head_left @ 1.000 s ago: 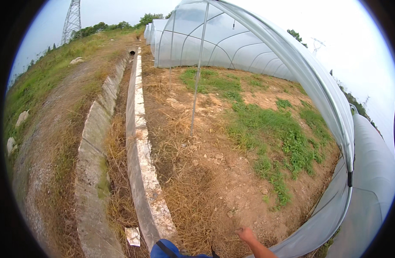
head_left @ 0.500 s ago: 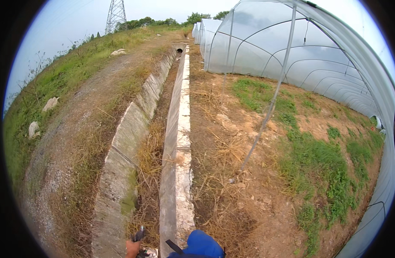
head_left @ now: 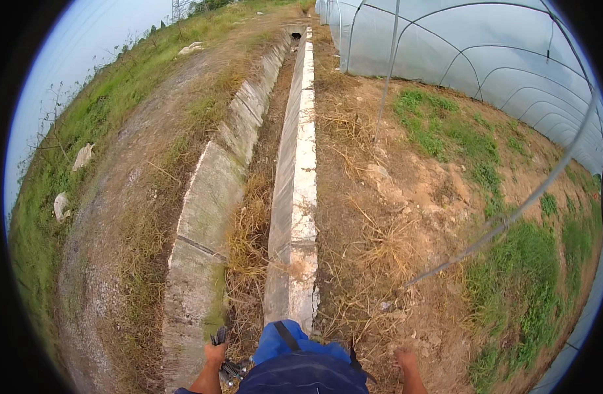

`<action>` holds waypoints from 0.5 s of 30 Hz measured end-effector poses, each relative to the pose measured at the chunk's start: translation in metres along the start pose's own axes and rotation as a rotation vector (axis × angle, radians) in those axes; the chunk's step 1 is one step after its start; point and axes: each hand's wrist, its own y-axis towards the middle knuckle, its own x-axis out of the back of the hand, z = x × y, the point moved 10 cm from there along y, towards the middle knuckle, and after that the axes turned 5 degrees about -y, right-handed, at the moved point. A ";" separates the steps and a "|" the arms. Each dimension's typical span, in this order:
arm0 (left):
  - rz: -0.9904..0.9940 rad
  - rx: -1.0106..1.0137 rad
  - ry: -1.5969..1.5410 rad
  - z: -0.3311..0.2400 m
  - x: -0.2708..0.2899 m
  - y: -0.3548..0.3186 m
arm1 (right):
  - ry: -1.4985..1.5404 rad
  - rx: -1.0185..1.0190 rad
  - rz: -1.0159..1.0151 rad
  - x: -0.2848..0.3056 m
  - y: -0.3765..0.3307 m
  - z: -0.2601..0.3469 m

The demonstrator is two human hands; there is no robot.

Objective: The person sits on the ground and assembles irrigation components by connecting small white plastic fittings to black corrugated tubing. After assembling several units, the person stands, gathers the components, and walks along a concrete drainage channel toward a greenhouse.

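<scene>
At the lower edge, left of my body, my left hand (head_left: 215, 354) is closed on a dark tool (head_left: 218, 335) whose upper end sticks out above the fist. Silvery metal parts (head_left: 233, 369) show beside the wrist on the body side; the kind of tool is too small to make out. To the right of my body hangs my right hand (head_left: 404, 359), over dry soil. Its fingers look loose and a little apart, with nothing visible in them. Between the hands is my blue and dark clothing (head_left: 301, 371).
A concrete drainage ditch (head_left: 204, 197) with dry grass runs ahead to a round pipe opening (head_left: 296, 35). Its pale right wall top (head_left: 305, 184) lies straight in front. A slanted metal pole (head_left: 472, 248) and plastic tunnel greenhouses (head_left: 439, 46) stand right; a gravel track (head_left: 98, 249) runs left.
The view has tipped downward, so the ditch and greenhouse sit higher in it. More of my body and left forearm shows, and my right hand has come into view.
</scene>
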 end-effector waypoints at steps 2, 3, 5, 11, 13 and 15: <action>0.040 0.178 0.029 -0.029 -0.036 0.006 | -0.095 0.157 -0.024 0.008 0.041 0.100; -0.127 0.084 0.164 -0.020 -0.015 0.037 | -0.095 0.253 0.044 -0.019 0.060 0.165; -0.208 0.250 0.350 -0.044 -0.023 0.078 | -0.126 0.108 -0.023 -0.039 0.090 0.256; -0.101 0.343 -0.006 -0.255 -0.112 0.155 | -0.088 -0.174 0.050 -0.101 0.181 0.346; 0.012 0.316 -0.077 -0.352 -0.176 0.188 | 0.101 -0.224 0.406 -0.114 0.233 0.332; -0.137 0.107 -0.167 -0.488 -0.161 0.204 | -0.117 -0.302 0.247 -0.148 0.236 0.389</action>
